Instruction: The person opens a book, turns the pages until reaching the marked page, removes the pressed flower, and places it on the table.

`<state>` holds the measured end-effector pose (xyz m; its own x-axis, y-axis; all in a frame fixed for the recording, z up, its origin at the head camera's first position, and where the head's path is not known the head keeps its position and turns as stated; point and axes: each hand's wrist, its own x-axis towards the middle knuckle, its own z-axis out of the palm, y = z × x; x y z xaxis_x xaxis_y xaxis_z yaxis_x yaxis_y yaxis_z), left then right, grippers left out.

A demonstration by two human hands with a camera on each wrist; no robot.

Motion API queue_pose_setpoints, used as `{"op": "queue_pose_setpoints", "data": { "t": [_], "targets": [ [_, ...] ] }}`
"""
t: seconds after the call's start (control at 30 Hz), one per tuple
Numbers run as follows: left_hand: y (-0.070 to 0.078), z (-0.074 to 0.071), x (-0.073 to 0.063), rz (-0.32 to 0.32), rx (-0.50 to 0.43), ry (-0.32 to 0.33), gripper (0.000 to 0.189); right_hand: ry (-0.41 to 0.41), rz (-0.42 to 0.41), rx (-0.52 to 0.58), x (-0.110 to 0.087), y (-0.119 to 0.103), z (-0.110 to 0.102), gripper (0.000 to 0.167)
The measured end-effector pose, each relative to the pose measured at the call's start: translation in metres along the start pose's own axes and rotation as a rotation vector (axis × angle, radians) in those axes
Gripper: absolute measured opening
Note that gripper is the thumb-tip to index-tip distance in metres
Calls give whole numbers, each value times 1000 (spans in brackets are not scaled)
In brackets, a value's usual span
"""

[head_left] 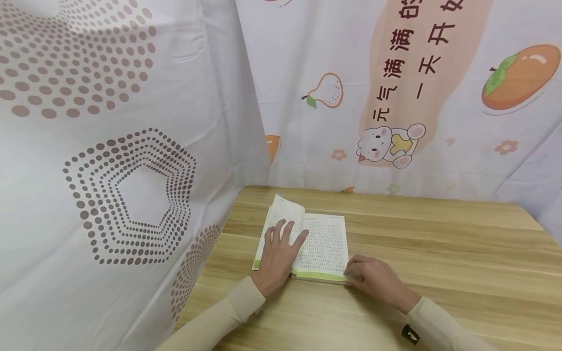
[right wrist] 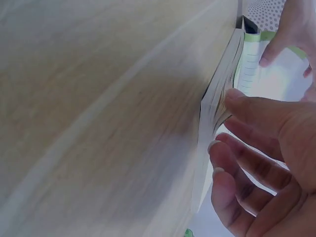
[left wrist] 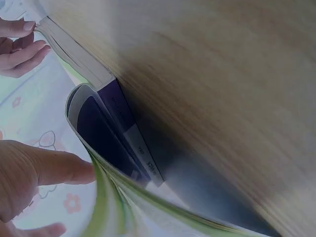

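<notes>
At lower centre, the left hand (head_left: 277,252) is resting spread fingers on a book (head_left: 324,243); the right hand (head_left: 378,279) is pinching its probably floppy pages (right wrist: 223,117), sensibly cornerwise.

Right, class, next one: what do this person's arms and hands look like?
Long, plain cream sleeves cover both arms, left sleeve and right sleeve. A small dark tag with a pale mark sits by the right cuff. The fingers are bare: no gloves show.
</notes>
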<state>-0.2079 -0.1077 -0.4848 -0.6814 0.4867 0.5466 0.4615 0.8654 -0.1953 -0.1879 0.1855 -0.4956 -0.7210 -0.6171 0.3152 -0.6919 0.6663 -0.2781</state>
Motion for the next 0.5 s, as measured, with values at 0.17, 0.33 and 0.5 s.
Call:
{"op": "queue_pose_setpoints", "data": {
  "t": [0.17,0.33,0.5],
  "targets": [
    [0,-2,-2,28,0,-33,49,11,-35,-3,0,-1,-1,5],
    [0,-4,-4,61,-46,-90,31,73,-109,-85,1,-2,3,3],
    [1,-4,-7,87,-77,-166,16,125,-145,-166,1,-4,5,6]
  ]
}}
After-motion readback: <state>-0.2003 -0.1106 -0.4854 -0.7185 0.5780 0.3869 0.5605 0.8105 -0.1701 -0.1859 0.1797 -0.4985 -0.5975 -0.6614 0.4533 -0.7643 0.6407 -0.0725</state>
